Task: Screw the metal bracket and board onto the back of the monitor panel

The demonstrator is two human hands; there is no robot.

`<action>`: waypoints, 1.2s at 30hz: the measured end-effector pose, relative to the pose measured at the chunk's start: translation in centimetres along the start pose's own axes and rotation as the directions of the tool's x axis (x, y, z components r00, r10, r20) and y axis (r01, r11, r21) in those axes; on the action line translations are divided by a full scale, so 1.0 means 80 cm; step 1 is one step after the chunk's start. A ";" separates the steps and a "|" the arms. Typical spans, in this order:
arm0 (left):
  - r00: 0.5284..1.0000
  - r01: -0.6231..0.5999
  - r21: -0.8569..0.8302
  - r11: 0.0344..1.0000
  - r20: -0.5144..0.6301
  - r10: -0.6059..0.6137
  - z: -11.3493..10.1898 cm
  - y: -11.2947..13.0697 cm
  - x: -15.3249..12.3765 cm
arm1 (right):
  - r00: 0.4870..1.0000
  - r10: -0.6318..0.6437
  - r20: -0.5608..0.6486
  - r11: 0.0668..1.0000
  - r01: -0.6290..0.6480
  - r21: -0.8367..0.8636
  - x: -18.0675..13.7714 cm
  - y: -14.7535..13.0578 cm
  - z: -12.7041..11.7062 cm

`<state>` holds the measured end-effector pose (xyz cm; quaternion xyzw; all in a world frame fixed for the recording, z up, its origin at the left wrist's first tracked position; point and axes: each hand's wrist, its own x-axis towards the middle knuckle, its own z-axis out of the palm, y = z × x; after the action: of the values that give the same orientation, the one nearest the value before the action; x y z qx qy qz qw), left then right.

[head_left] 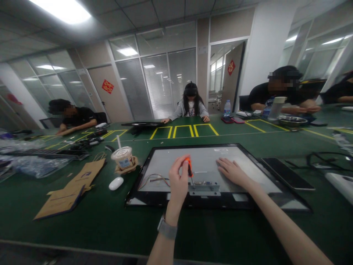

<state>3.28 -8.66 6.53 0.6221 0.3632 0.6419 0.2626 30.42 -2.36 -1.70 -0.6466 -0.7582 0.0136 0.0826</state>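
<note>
A flat monitor panel (204,156) with a black frame and grey metal back lies face down on the green table. My left hand (179,171) grips an orange and black screwdriver (189,167), its shaft pointing down at a metal bracket (204,189) along the panel's near side. Whether the tip sits in a screw is too small to tell. On the panel's right half, my right hand (233,171) rests flat with its fingers spread. Thin wires (157,178) lie on the panel left of the bracket.
To the left stand a lidded drink cup (121,158) in a carrier, a white mouse (116,183) and a brown paper bag (71,187). A black flat device (286,173) and cables (325,158) lie to the right. Several people sit around the table.
</note>
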 end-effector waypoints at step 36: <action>0.992 -0.089 0.043 0.995 -0.085 0.092 0.006 0.007 -0.002 | 1.000 -0.001 -0.025 0.999 0.000 -0.034 0.001 0.003 0.003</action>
<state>3.82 -9.04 6.84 0.6145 0.3584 0.6723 0.2049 30.57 -2.21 -1.94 -0.6478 -0.7574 -0.0077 0.0812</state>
